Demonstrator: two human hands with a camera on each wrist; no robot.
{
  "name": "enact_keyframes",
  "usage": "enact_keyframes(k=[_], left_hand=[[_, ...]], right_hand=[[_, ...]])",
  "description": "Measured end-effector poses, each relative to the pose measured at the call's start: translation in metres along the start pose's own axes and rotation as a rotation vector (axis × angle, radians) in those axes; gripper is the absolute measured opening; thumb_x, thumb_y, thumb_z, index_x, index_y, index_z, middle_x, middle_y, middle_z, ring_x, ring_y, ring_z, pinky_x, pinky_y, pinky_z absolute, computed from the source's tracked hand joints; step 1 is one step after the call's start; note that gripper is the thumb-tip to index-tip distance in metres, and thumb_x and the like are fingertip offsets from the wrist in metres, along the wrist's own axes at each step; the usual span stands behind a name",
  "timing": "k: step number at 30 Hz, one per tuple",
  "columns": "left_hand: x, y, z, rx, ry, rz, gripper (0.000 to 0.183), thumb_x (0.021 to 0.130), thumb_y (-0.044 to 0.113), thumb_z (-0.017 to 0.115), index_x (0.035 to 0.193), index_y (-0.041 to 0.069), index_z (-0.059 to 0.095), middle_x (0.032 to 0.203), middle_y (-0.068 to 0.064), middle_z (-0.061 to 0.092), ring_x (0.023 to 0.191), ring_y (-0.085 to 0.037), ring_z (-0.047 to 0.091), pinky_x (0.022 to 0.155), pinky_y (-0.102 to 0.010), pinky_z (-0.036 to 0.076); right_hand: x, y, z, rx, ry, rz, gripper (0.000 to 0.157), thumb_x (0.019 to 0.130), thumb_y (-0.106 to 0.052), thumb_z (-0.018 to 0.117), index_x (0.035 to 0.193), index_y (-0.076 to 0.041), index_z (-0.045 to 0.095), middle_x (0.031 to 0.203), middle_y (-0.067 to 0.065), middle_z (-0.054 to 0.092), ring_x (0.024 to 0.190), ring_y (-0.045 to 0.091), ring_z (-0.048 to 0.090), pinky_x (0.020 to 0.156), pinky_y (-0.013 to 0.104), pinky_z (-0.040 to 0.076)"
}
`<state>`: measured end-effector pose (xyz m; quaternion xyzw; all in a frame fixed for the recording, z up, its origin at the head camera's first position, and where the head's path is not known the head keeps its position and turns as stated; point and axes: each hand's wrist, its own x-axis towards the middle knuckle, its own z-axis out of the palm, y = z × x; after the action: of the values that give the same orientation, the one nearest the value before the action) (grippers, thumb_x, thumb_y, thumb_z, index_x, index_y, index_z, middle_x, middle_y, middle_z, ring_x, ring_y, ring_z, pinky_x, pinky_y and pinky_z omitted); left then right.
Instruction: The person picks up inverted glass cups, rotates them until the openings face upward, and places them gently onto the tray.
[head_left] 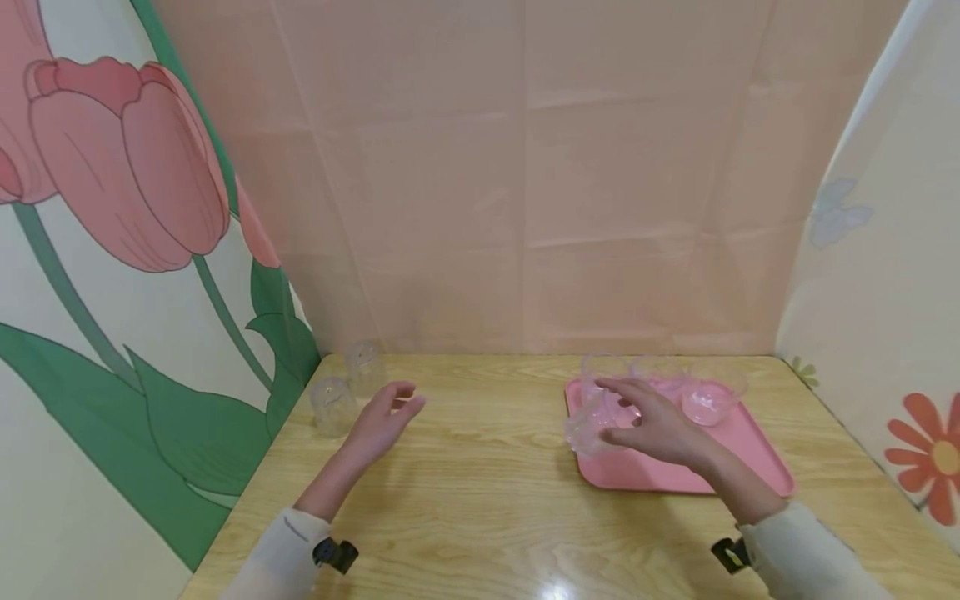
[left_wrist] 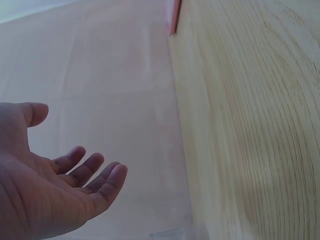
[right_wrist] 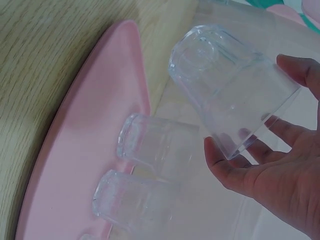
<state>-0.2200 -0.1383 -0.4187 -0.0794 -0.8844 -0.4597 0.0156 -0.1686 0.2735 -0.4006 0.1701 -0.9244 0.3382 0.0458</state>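
Note:
My right hand (head_left: 660,425) grips a clear tumbler (right_wrist: 232,90) by its rim, fingers on one side and thumb on the other. The tumbler is tilted, its faceted base turned away from the palm, over the left side of a pink tray (head_left: 667,477). Several more clear tumblers (right_wrist: 160,146) stand on that tray. Over the left part of the table my left hand (head_left: 380,425) holds nothing, its fingers loosely bent and thumb apart. Just beyond it are two clear tumblers, one nearer (head_left: 333,408) and one farther back (head_left: 366,369).
The wooden table (head_left: 480,475) meets a pink sheet (head_left: 480,250) hung at the back. A tulip-patterned panel (head_left: 135,158) stands along the left side, a pale flowered panel (head_left: 885,283) along the right. The tray lies on the right of the table.

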Motion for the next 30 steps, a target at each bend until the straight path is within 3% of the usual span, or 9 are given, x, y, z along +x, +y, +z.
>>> enact_keyframes(k=[6,30], left_hand=[[0.001,-0.006,-0.008,0.021,0.012,0.02,0.07,0.084,0.066,0.05,0.129,0.013,0.05,0.13,-0.007,0.053,0.117,-0.026,0.051,0.094,-0.046,0.044],[-0.003,-0.018,-0.031,0.047,0.019,0.022,0.075,0.084,0.067,0.048,0.132,0.01,0.045,0.132,-0.011,0.049,0.119,-0.029,0.048,0.095,-0.048,0.042]], right_hand=[[-0.001,-0.001,-0.001,-0.012,-0.002,-0.006,0.076,0.077,-0.036,0.076,0.141,-0.016,0.04,0.14,0.015,0.04,0.117,0.041,0.047,0.085,0.054,0.048],[-0.01,0.005,-0.01,-0.096,-0.006,-0.012,0.075,0.075,-0.033,0.077,0.14,-0.019,0.042,0.137,0.018,0.041,0.116,0.043,0.048,0.083,0.056,0.048]])
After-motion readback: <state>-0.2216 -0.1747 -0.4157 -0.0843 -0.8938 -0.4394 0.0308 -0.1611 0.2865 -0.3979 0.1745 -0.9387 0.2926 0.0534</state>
